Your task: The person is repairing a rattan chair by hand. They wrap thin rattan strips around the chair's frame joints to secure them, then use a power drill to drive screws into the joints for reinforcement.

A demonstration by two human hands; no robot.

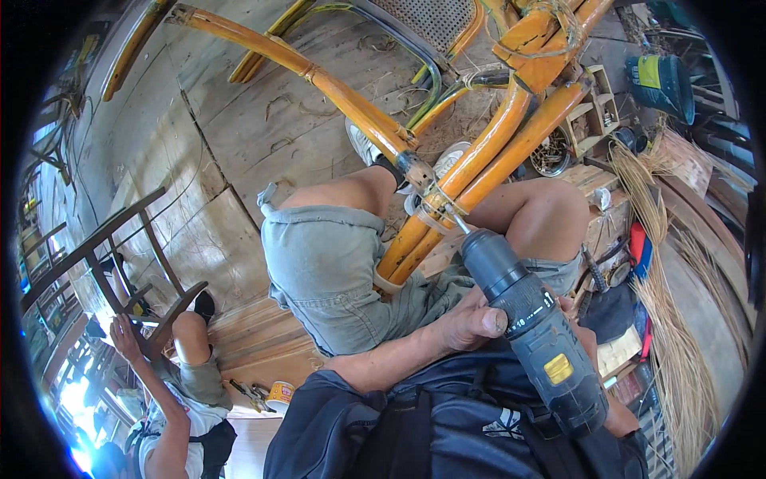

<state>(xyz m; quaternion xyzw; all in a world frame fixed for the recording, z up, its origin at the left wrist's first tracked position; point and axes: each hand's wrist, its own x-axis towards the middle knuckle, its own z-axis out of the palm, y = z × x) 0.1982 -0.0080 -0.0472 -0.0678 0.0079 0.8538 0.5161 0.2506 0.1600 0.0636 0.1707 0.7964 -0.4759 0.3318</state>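
Note:
A dark blue-black cordless drill slants across my lap, its bit pointing up and left at a lashed joint of a glossy orange-brown rattan or bamboo chair frame. The bit's tip meets the joint; whether it has entered the pole cannot be made out. My left hand wraps the drill's front from the left, its thumb along the body. Mostly hidden behind the tool, my right hand grips it from the right. The frame's thick doubled poles run down between my bent legs.
On the right lie long straw-like strips, a dark bucket, a wooden compartment box and a bowl of small metal pieces. At lower left, another person handles a dark wooden frame. Pliers lie beside a yellow-labelled tub.

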